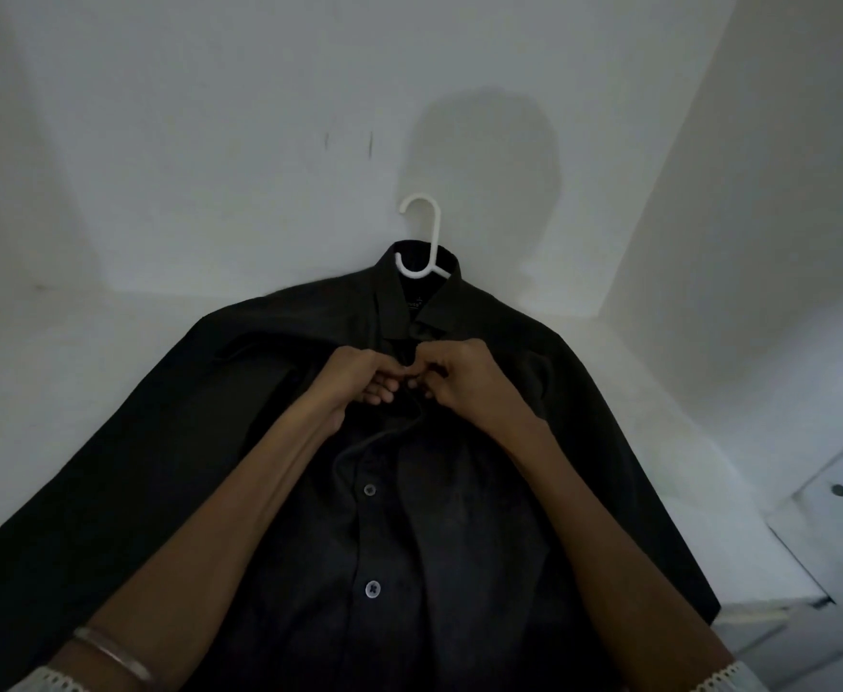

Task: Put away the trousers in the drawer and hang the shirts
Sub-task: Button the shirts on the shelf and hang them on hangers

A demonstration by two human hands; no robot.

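Pinching black shirt [409, 541] placket with left hand [354, 377], fingers curled, thin metal bangle [112, 651] on wrist. Pinching same placket with right hand [469, 382], fingertips meeting. Shirt spread flat under both hands, smooth woven cloth. White plastic hanger [436, 237] hook poking from collar beyond them. Collar label unreadable.

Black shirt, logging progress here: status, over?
Left hand and right hand pinch the black shirt at the placket. On white hanger, lying on white surface. Nothing in the way.

Home wardrobe interior: white shelf [85, 372] enclosed by plain white walls [209, 117]; hanger [426, 232] with shirt [459, 516] at 12 o'clock; cabinet panel [818, 521] at 4 o'clock.
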